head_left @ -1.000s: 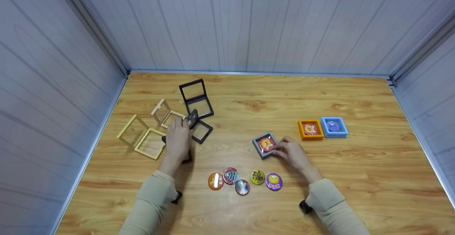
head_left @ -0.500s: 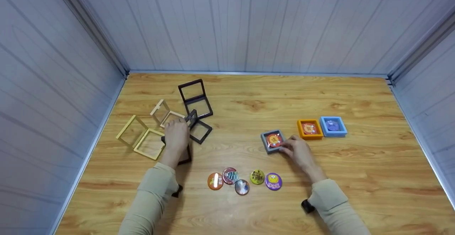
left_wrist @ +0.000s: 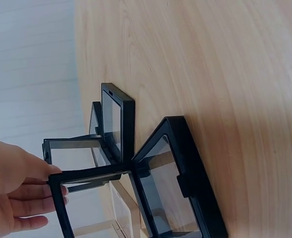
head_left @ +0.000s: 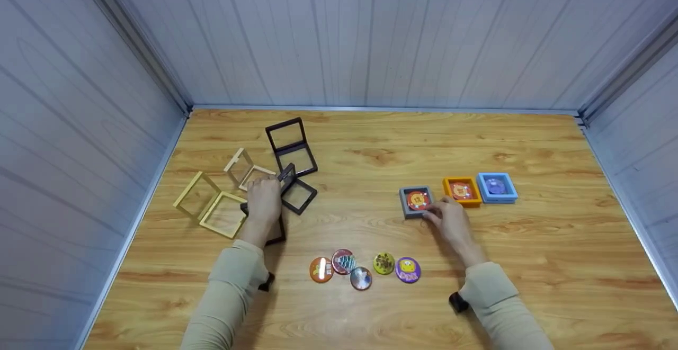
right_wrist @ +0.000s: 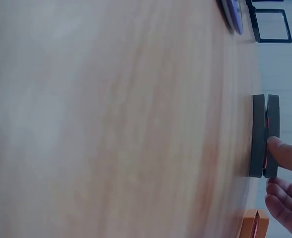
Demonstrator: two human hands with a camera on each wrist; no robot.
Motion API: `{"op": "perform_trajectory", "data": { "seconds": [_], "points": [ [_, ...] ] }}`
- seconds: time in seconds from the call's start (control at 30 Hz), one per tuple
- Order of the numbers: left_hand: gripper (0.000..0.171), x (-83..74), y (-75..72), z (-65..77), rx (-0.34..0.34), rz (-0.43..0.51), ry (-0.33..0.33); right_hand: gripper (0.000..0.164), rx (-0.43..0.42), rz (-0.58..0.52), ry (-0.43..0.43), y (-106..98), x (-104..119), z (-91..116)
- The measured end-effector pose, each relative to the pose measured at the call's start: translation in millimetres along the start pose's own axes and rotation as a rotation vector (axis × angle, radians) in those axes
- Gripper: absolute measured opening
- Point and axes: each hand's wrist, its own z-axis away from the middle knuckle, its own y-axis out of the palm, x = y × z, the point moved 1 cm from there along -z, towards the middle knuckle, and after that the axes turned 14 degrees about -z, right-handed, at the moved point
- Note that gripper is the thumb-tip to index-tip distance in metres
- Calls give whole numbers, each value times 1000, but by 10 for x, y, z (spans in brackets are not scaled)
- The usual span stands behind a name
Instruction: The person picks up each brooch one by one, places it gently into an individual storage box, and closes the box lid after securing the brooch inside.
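In the head view my left hand point(head_left: 264, 202) is over a black hinged display frame point(head_left: 277, 233). The left wrist view shows thumb and fingers pinching the edge of its raised lid point(left_wrist: 61, 206), which stands open at an angle. My right hand point(head_left: 450, 222) grips the lower right corner of a grey display frame point(head_left: 404, 204) with a round red badge point(head_left: 418, 200) inside. Seen in the right wrist view, the grey frame's two halves point(right_wrist: 258, 134) lie face to face with a thin gap between them. Just right of it stands an orange frame point(head_left: 448, 195) with a red badge.
A light blue frame point(head_left: 498, 200) touches the orange one. Several loose round badges, among them a purple one point(head_left: 408, 270), lie in front. Left stand opened frames: yellow point(head_left: 222, 212), beige point(head_left: 242, 167), dark brown point(head_left: 312, 156) and black point(head_left: 300, 196). Walls border the table.
The grey frame has slid right and away from me with my right hand, turning straighter, and now lies close to the orange frame. My left hand has stayed nearly in place.
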Motion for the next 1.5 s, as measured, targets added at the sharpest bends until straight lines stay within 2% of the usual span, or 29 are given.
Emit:
{"op": "perform_trajectory", "data": {
  "seconds": [0.4, 0.57, 0.67, 0.73, 0.87, 1.03, 1.27, 1.5],
  "points": [
    [12, -74, -34, -7, 17, 64, 13, 20, 10, -20, 90, -17, -15, -45],
    [9, -158, -61, 16, -36, 100, 31, 21, 21, -51, 134, -31, -14, -65],
    [8, -222, -78, 45, -86, 111, 45, 20, 14, -31, 117, -38, -19, -77],
    [8, -267, -87, 66, -114, 110, 55, 18, -7, -4, 76, -42, -25, -82],
    [7, -365, -109, 114, -131, 136, 68, 15, -33, 31, 28, -50, -27, -96],
    [5, -492, -125, 176, -122, 185, 91, 17, -22, 41, 48, -50, -22, -106],
    [7, -655, -161, 267, -39, 299, 90, 19, -15, 30, 88, -45, -24, -125],
    [9, -783, -181, 346, -35, 372, 86, 18, -23, 40, 51, -44, -53, -147]
  ]
}}
